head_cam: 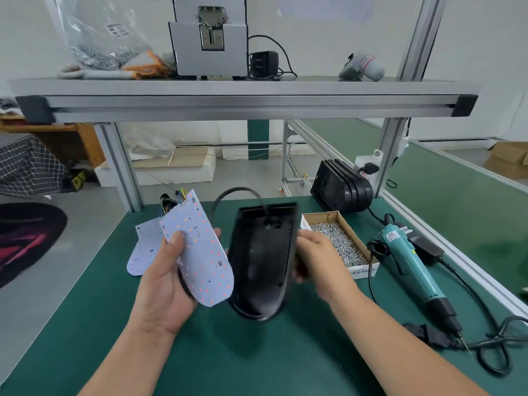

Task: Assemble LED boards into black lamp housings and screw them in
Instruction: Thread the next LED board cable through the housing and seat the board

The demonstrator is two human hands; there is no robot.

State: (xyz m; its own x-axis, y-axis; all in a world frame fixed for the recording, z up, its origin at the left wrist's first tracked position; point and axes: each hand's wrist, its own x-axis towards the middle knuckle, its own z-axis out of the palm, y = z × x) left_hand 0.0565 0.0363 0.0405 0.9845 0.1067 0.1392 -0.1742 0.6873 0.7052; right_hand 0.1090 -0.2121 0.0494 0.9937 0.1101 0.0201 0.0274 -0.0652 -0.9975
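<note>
Left hand [163, 284] pinches the thin, stiff LED board [203, 252], probably fragile and best held by its edges. Right hand [317, 261] grips the rigid, likely light lamp housing [260, 270] at its right rim.

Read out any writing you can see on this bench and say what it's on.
"BALANCER": side of the cardboard screw box, partly crossed by a cable.
Label on the electric screwdriver: too blurred to read.
Label on the plastic bag on the shelf: too blurred to read.
</note>
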